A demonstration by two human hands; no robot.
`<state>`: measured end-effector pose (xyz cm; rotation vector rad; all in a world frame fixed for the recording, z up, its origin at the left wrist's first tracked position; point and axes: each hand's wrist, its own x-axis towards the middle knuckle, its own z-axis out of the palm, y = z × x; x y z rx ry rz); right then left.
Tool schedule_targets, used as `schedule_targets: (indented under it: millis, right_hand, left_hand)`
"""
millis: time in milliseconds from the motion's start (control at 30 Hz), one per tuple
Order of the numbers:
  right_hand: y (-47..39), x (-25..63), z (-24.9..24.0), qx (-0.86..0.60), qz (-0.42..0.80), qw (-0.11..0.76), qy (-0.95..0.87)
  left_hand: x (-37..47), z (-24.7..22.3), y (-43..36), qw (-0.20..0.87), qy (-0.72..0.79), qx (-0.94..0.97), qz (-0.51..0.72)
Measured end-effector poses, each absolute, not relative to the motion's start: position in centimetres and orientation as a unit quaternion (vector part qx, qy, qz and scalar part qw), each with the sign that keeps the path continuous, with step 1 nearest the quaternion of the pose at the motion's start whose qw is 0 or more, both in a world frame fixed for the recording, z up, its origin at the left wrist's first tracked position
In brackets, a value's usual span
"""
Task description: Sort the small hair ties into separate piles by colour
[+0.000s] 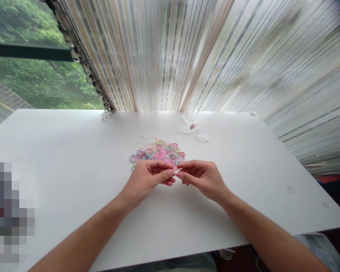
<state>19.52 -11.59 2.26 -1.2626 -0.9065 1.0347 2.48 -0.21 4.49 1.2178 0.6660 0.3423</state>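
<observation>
Between the fingertips of both hands is a small pinkish-red hair tie (176, 170), its loop showing a little white through the middle. My left hand (154, 174) pinches it from the left, thumb against fingers. From the right, my right hand (201, 176) pinches its other side. Just beyond the hands lies a loose pile of colourful hair ties (160, 153) in pink, purple, green, yellow and red. Part of the pile's near edge is hidden behind my left hand.
A clear round jar (184, 124) stands at the back of the white table (73, 162), with a clear lid (203, 135) beside it. A striped curtain (158, 56) hangs along the far edge. Something pixelated (5, 219) covers the lower left.
</observation>
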Motion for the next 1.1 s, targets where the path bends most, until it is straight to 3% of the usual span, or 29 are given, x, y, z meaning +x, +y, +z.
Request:
schedule_targets:
  millis: [667,1100]
  right_hand:
    - [-11.50,19.48,2.15,-0.549,0.419,0.603,-0.399]
    - [-11.58,19.81,1.45,-0.567,0.390,0.564,-0.457]
  left_hand:
    - [2.31,4.05,-0.12,0.722,0.303,0.596,0.176]
    - [2.23,4.11,0.10,0.713,0.297,0.612,0.168]
